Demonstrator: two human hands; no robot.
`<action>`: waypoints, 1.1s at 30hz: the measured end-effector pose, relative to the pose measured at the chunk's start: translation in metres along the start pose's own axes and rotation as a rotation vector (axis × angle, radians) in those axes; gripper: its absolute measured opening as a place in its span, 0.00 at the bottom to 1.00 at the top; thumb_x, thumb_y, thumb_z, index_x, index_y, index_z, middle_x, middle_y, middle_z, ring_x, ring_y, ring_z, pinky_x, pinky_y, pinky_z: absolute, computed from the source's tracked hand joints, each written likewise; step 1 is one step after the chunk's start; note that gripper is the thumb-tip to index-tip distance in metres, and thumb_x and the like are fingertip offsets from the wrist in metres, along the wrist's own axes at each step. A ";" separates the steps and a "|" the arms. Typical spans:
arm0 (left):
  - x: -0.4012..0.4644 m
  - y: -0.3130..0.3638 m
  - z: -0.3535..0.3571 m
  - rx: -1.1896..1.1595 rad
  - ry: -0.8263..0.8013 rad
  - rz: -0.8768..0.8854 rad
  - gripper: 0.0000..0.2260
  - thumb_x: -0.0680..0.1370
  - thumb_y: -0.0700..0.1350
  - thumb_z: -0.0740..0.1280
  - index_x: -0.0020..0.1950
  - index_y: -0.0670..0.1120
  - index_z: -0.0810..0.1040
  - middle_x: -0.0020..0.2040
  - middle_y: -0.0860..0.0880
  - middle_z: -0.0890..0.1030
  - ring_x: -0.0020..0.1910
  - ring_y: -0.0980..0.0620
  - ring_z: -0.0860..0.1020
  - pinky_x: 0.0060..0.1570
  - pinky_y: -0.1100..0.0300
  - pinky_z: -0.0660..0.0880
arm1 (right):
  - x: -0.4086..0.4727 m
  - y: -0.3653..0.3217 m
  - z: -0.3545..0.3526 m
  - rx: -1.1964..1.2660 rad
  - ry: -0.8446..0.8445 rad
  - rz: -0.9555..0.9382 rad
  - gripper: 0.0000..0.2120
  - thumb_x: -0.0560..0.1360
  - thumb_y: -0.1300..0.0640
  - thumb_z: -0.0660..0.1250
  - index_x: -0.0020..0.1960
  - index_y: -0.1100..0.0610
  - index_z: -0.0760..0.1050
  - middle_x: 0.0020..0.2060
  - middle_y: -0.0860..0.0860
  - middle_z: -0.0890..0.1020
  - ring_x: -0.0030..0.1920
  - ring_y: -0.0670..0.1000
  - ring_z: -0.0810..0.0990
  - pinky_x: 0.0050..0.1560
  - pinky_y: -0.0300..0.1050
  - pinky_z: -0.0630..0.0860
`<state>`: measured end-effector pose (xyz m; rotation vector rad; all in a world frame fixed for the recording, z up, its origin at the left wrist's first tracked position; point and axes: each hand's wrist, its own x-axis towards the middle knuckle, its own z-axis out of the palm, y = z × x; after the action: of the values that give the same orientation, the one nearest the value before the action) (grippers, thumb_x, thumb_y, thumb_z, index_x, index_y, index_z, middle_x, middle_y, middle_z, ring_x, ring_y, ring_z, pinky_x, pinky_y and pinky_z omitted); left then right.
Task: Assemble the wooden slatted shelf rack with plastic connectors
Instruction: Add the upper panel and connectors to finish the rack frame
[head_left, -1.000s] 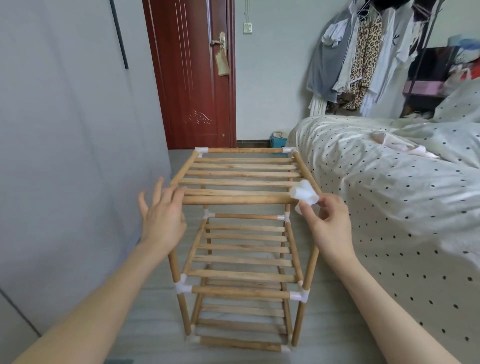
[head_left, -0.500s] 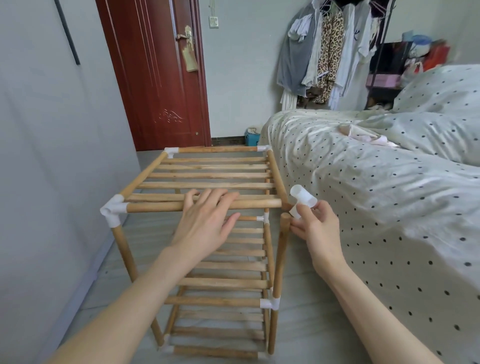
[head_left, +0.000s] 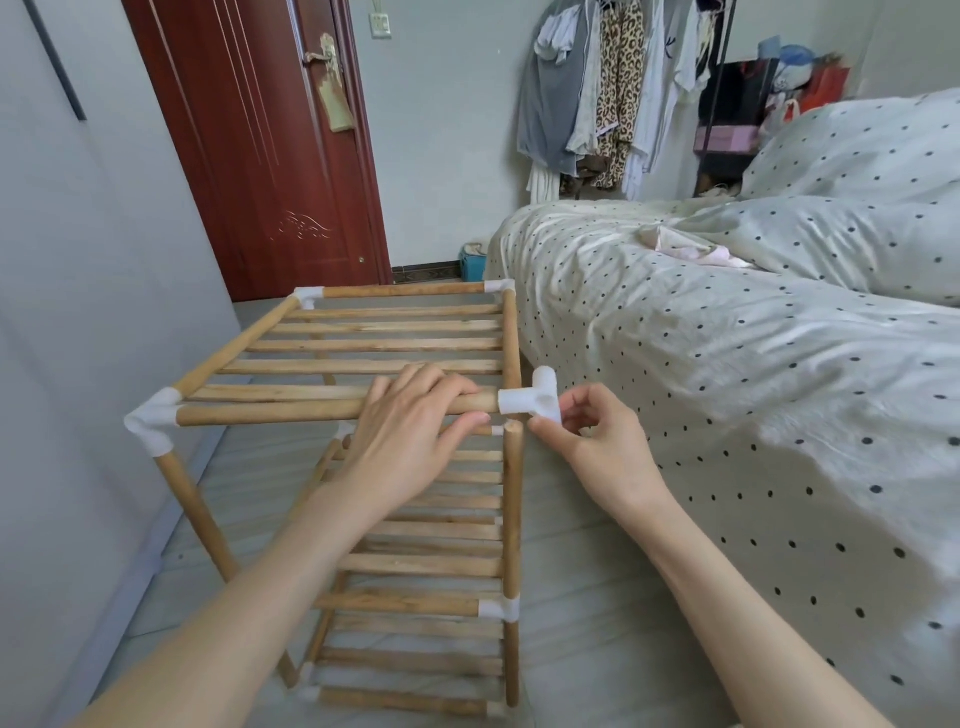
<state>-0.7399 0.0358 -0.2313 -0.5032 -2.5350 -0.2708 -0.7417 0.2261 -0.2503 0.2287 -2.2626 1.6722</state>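
Note:
The wooden slatted rack (head_left: 374, 338) stands on the floor with several slatted tiers and white plastic corner connectors. My left hand (head_left: 410, 431) grips the near top rail (head_left: 270, 413) close to its right end. A white plastic connector (head_left: 535, 400) sits on that rail's right end, and my right hand (head_left: 597, 441) pinches it from the right. Just below the connector, the top of the near right upright post (head_left: 513, 519) stands bare, with a small gap between them. Another white connector (head_left: 153, 421) caps the near left corner.
A bed with a dotted cover (head_left: 753, 364) runs along the right, close to the rack. A grey wall (head_left: 78, 312) is on the left, a dark red door (head_left: 260, 145) behind. Clothes hang on a rail (head_left: 613, 88) at the back.
My left hand closed around the near top rail. My right hand brought the connector from above the post onto the rail's right end. The view shifted and the rack appears further left.

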 end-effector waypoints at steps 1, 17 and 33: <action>0.000 0.001 0.000 -0.001 0.004 -0.005 0.14 0.78 0.55 0.59 0.59 0.51 0.75 0.53 0.55 0.75 0.54 0.54 0.72 0.50 0.58 0.60 | 0.000 0.000 -0.001 0.002 -0.011 -0.001 0.09 0.70 0.56 0.73 0.40 0.50 0.72 0.35 0.44 0.77 0.34 0.36 0.73 0.36 0.26 0.68; -0.003 0.000 -0.005 -0.219 0.029 -0.046 0.15 0.74 0.68 0.49 0.50 0.65 0.70 0.47 0.67 0.74 0.47 0.69 0.68 0.47 0.59 0.53 | -0.007 -0.009 0.010 0.028 -0.089 -0.034 0.12 0.68 0.55 0.74 0.40 0.52 0.70 0.33 0.49 0.76 0.33 0.45 0.71 0.35 0.33 0.68; -0.002 -0.004 -0.004 -0.153 0.016 -0.025 0.04 0.80 0.54 0.57 0.50 0.66 0.65 0.43 0.69 0.71 0.44 0.66 0.67 0.43 0.59 0.51 | -0.007 -0.012 0.007 0.213 -0.190 0.054 0.07 0.70 0.59 0.73 0.44 0.54 0.75 0.39 0.50 0.80 0.36 0.45 0.75 0.36 0.38 0.72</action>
<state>-0.7381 0.0301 -0.2295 -0.5256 -2.5187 -0.4783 -0.7320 0.2158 -0.2438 0.3947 -2.2372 1.9981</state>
